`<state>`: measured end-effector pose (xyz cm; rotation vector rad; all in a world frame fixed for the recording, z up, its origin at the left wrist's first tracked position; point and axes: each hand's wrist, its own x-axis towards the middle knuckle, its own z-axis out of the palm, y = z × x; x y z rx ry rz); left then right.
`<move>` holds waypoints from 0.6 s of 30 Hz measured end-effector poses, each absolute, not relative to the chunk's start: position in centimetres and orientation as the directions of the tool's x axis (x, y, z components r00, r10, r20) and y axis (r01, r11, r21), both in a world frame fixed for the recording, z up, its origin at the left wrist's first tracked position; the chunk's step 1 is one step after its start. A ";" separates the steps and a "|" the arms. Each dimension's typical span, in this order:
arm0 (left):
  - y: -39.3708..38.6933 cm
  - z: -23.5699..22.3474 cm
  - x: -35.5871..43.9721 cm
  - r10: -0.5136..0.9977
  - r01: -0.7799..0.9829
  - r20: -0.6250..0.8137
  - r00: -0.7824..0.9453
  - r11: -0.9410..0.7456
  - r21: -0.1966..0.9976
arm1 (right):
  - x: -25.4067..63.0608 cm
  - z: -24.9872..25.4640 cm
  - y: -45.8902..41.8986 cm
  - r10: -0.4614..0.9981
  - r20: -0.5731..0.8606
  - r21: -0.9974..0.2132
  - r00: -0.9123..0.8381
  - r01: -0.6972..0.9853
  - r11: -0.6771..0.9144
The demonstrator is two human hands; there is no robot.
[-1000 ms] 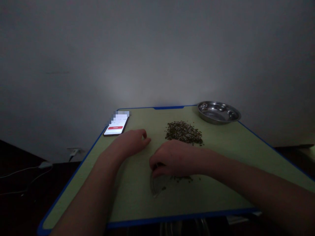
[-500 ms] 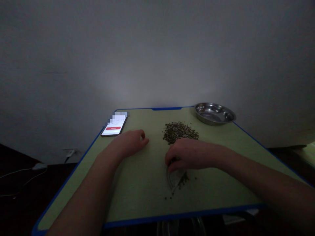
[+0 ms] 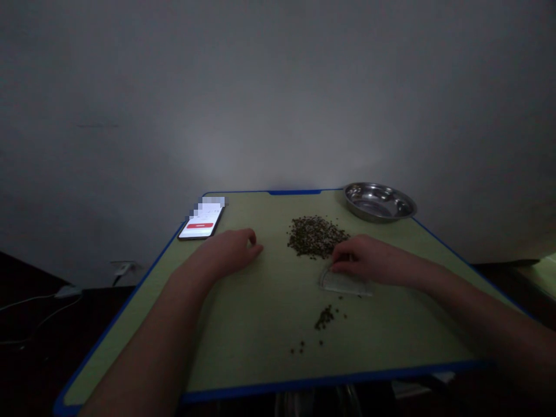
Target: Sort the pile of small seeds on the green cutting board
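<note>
Partly beneath the right hand (image 3: 369, 259), clear protractor (image 3: 346, 284).

Dim grey light, paler glow on the wall (image 3: 278, 116) mid-frame, lower left corner near black — phone screen (image 3: 200, 223) glaring white at left, partly pixelated, glints in the metal bowl (image 3: 380, 202) at right, clear plastic piece (image 3: 346, 284) hazy, soft grain, arms (image 3: 165, 324) stretched wide-angle toward the edges

Saw a phone (image 3: 202, 221) at the back left of the desk (image 3: 260, 318), a bowl (image 3: 379, 207) at the back right, and a big seed pile (image 3: 313, 234) between. Saw a small seed pile (image 3: 325, 317) in front, and a protractor (image 3: 343, 284) between both piles, slightly right.
</note>
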<state>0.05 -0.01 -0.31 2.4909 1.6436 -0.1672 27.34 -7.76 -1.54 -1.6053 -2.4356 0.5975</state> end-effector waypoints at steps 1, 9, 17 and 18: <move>0.0 -0.3 0.1 0.903 0.920 -0.175 0.392 -0.387 0.064 | 27.6 -1.8 -8.0 0.923 -0.080 -0.422 -0.376 0.852 0.310; -0.1 -0.4 0.2 0.912 0.930 -0.182 0.367 -0.363 0.057 | 26.3 -2.3 -9.7 0.951 -0.098 -0.478 -0.292 0.852 0.212; 0.0 -0.5 0.1 0.906 0.923 -0.180 0.384 -0.380 0.056 | 23.5 -1.7 -9.7 0.891 -0.046 -0.496 -0.451 0.785 0.371; 0.1 -0.5 0.1 0.907 0.924 -0.178 0.381 -0.378 0.051 | 23.2 -1.6 -9.7 0.882 -0.036 -0.481 -0.470 0.781 0.397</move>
